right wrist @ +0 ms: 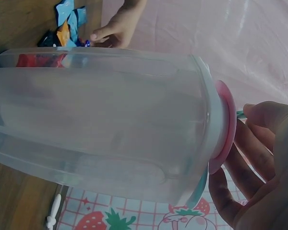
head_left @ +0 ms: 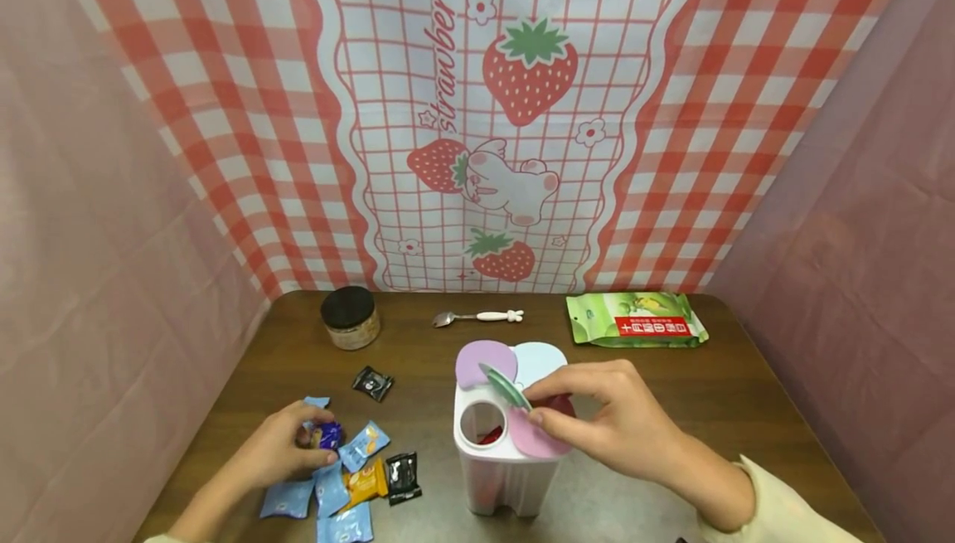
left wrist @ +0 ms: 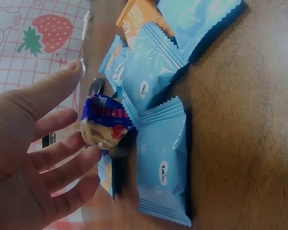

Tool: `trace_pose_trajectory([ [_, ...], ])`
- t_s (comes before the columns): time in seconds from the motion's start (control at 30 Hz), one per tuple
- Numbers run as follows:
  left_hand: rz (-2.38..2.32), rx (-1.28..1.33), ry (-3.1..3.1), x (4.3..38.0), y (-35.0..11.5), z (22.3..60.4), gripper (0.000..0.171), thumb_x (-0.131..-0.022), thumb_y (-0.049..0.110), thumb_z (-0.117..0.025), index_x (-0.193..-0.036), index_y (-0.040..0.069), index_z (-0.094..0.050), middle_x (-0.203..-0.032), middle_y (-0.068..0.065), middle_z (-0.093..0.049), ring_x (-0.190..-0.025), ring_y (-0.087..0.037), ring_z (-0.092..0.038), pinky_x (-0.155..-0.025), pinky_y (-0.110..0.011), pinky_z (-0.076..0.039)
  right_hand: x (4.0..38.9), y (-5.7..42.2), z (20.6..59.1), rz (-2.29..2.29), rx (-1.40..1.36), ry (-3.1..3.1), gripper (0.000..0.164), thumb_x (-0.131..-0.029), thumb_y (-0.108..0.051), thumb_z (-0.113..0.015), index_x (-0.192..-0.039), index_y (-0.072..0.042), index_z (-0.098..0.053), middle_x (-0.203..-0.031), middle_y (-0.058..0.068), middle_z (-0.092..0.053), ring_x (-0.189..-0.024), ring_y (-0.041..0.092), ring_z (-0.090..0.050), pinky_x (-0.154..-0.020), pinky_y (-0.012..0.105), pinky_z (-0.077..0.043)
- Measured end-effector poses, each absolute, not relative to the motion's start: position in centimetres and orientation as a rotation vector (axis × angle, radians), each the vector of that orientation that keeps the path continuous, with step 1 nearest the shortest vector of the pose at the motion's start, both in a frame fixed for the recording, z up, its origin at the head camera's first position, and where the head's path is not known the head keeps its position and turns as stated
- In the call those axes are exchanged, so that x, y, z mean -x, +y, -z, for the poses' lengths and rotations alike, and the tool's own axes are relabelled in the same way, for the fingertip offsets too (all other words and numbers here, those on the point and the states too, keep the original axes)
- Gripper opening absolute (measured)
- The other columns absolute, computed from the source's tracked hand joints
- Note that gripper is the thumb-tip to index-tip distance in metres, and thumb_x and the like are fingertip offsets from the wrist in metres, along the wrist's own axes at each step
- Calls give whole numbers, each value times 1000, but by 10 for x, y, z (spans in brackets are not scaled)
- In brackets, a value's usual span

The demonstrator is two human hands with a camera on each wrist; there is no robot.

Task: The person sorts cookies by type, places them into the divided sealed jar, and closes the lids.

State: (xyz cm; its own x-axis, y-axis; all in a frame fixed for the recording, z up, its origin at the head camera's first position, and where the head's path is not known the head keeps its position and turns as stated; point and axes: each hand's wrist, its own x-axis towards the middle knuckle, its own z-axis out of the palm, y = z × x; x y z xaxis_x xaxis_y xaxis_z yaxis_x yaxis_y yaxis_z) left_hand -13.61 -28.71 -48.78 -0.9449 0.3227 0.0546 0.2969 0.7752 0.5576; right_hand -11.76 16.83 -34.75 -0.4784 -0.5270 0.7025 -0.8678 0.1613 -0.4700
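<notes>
A clear tall container (right wrist: pixel 110 115) with a white top stands on the table. Its round opening shows something red inside. My right hand (head_left: pixel 615 419) pinches the raised green lid (head_left: pixel 503 385) between thumb and fingers, beside the pink lid (head_left: pixel 533 435). My left hand (head_left: pixel 279 448) is at the pile of wrapped snacks, its fingers beside a small blue-and-gold packet (left wrist: pixel 105 122). In the left wrist view the thumb stands away from that packet; whether the fingertips touch it I cannot tell. Light blue packets (left wrist: pixel 163 163) and an orange packet (head_left: pixel 366 483) lie around it.
Two black packets lie near the pile, one (head_left: pixel 404 477) beside the orange one and one (head_left: pixel 372 383) farther back. Along the table's rear are a black-lidded jar (head_left: pixel 350 317), a spoon (head_left: pixel 477 317) and a green wipes pack (head_left: pixel 637 320). A checked strawberry cloth (head_left: pixel 515 153) hangs behind.
</notes>
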Motion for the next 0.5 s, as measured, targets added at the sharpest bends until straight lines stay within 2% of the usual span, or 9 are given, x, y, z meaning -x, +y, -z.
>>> trace_pose_trajectory([
  [0.13, -896, -495, 2928, 135, -287, 492, 53, -70, 32, -94, -113, 10, -73, -93, 0, -59, -76, -7, -51, -65, -24, -42, 118, 168, 348, -1247, -1326, -2065, 29, -80, 2, -83, -103, -16, -77, -87, -9, -74, -74, 1, -64, -64, 17, -54],
  [0.33, -931, -477, 2971, 134, -286, 496, 47, -67, 19, -95, -108, 11, -73, -86, 0, -53, -71, -7, -47, -62, -24, -38, 117, 168, 348, -1270, -1330, -2063, 28, -81, 3, -82, -103, -15, -77, -87, -8, -74, -74, 1, -65, -63, 18, -54],
  [0.5, -900, -426, 2999, 131, -285, 498, 44, -66, 20, -95, -105, 17, -73, -85, 1, -50, -71, -8, -46, -62, -24, -36, 118, 168, 348, -1274, -1334, -2057, 29, -81, 3, -82, -103, -15, -77, -88, -7, -74, -74, 2, -65, -64, 18, -55],
])
